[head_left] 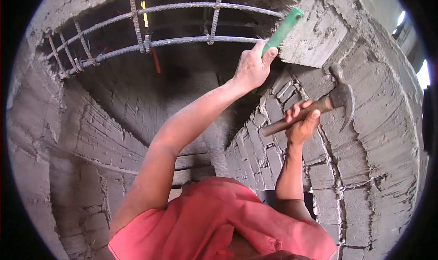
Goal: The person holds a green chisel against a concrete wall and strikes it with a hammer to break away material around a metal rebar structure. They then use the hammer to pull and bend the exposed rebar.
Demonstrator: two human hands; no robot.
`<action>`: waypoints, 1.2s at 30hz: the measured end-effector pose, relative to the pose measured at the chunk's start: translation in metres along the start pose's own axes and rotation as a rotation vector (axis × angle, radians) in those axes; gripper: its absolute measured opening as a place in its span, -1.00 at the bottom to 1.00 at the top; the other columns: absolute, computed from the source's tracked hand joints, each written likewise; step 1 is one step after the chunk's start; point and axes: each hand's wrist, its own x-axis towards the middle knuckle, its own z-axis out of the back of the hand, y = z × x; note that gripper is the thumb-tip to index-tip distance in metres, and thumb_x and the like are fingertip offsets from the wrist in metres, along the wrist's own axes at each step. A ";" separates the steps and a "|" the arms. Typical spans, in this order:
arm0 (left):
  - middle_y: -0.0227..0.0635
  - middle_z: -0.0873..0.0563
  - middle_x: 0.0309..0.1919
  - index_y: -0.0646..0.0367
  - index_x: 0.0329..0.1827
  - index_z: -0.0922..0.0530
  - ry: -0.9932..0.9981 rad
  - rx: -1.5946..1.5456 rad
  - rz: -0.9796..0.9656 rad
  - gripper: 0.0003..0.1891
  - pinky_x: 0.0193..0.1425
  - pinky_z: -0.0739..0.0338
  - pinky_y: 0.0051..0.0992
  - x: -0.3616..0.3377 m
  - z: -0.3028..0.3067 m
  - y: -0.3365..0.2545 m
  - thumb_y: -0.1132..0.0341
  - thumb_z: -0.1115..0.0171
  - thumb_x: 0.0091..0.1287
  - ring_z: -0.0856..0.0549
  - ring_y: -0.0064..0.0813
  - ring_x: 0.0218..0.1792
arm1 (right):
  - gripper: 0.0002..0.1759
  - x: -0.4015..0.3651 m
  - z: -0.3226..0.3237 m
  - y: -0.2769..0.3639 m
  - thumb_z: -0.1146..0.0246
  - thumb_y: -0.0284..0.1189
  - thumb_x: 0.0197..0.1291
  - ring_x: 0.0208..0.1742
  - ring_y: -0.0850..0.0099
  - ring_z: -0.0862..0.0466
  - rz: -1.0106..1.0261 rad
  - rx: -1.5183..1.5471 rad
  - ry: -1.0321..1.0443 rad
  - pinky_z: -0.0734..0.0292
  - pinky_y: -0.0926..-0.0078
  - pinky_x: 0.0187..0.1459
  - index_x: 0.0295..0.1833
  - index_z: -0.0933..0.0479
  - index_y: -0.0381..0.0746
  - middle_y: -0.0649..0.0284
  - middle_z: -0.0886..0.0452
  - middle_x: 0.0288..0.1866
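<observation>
My left hand (pixel 254 66) is wrapped round the lower part of a green-handled tool (pixel 284 29), whose upper end rests by the edge of a concrete block (pixel 315 36). Whatever lies below that fist is hidden. Lower and to the right, my right hand (pixel 303 123) grips the wooden handle of a claw hammer (pixel 342 95). The hammer's metal head points to the right, in front of the grey wall, with its handle slanting down to the left.
Curved steel rebar (pixel 182 41) crosses an opening at the top left. Rough brick and mortar (pixel 328 178) runs down the right side, and a plastered wall (pixel 105 132) curves on the left. A red strip (pixel 156 60) hangs below the bars. Steps (pixel 194 162) show beneath my left arm.
</observation>
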 end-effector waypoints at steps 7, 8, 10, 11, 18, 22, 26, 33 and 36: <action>0.07 -0.57 -0.59 0.20 -0.23 -0.42 -0.008 0.186 -0.036 -0.51 -0.42 -0.43 0.02 0.020 -0.024 0.011 -0.12 -0.01 0.55 -0.64 0.24 -0.41 | -0.28 0.033 -0.010 0.036 -0.07 0.27 0.37 -0.51 0.46 -0.44 0.165 0.041 0.098 -0.43 0.50 -0.45 -0.07 -0.34 -0.29 0.24 -0.41 -0.45; 0.06 -0.56 -0.60 0.20 -0.23 -0.42 0.002 0.209 -0.040 -0.51 -0.42 -0.43 0.03 0.020 -0.024 0.012 -0.13 -0.01 0.55 -0.64 0.24 -0.42 | -0.27 0.035 -0.011 0.041 -0.07 0.27 0.37 -0.50 0.46 -0.44 0.188 0.044 0.127 -0.44 0.50 -0.44 -0.06 -0.34 -0.29 0.24 -0.41 -0.44; 0.07 -0.57 -0.60 0.19 -0.23 -0.43 0.003 0.204 -0.040 -0.51 -0.43 -0.43 0.04 0.021 -0.024 0.013 -0.14 -0.01 0.54 -0.64 0.25 -0.41 | -0.26 0.039 -0.017 0.050 -0.08 0.28 0.35 -0.50 0.45 -0.44 0.213 0.058 0.137 -0.44 0.49 -0.43 -0.07 -0.33 -0.30 0.23 -0.41 -0.43; 0.08 -0.58 -0.59 0.19 -0.22 -0.43 -0.001 0.240 -0.030 -0.51 -0.42 -0.43 0.05 0.021 -0.023 0.013 -0.14 -0.01 0.54 -0.65 0.25 -0.41 | -0.26 0.040 -0.023 0.055 -0.09 0.28 0.35 -0.50 0.44 -0.44 0.295 0.048 0.115 -0.45 0.48 -0.42 -0.06 -0.32 -0.30 0.23 -0.42 -0.42; 0.10 -0.60 -0.60 0.18 -0.22 -0.44 0.080 0.533 0.006 -0.48 -0.42 -0.46 0.09 0.032 0.000 0.011 -0.20 -0.04 0.50 -0.66 0.27 -0.42 | -0.34 0.060 -0.050 0.015 -0.03 0.38 0.29 -0.55 0.41 -0.42 0.703 0.401 0.055 -0.51 0.35 -0.43 -0.09 -0.28 -0.05 0.28 -0.36 -0.46; 0.06 -0.54 -0.61 0.24 -0.29 -0.46 0.132 0.311 -0.051 -0.35 -0.42 -0.43 -0.03 0.038 0.009 0.011 -0.30 0.09 0.50 -0.62 0.27 -0.44 | -0.44 0.085 -0.059 -0.028 -0.03 0.15 0.47 -0.60 0.46 -0.41 0.396 0.117 0.040 -0.47 0.43 -0.48 -0.23 -0.38 -0.18 0.32 -0.36 -0.55; 0.14 -0.58 -0.46 0.26 -0.26 -0.49 0.074 0.197 0.027 -0.37 -0.29 -0.47 -0.03 0.029 -0.006 0.001 -0.24 0.10 0.54 -0.61 0.30 -0.30 | -0.54 0.094 -0.066 0.020 0.03 -0.08 0.57 -0.62 0.54 -0.45 0.161 -0.320 0.137 -0.39 0.57 -0.56 -0.24 -0.44 -0.24 0.34 -0.42 -0.55; 0.21 -0.57 -0.45 0.27 -0.26 -0.46 0.099 0.190 0.043 -0.42 -0.27 -0.42 0.08 0.029 0.001 0.000 -0.17 0.10 0.56 -0.58 0.37 -0.26 | -0.49 0.089 -0.050 0.030 0.01 -0.04 0.53 -0.63 0.49 -0.44 0.582 -0.149 0.087 -0.33 0.51 -0.59 -0.35 -0.39 -0.23 0.30 -0.43 -0.61; 0.21 -0.59 -0.43 0.27 -0.25 -0.49 -0.002 0.119 0.003 -0.43 -0.25 -0.44 0.06 0.032 -0.009 0.008 -0.15 0.10 0.57 -0.59 0.37 -0.24 | -0.51 0.098 -0.051 0.035 0.00 -0.06 0.56 -0.67 0.51 -0.43 0.125 -0.633 0.136 -0.35 0.48 -0.61 -0.33 -0.39 -0.24 0.35 -0.41 -0.63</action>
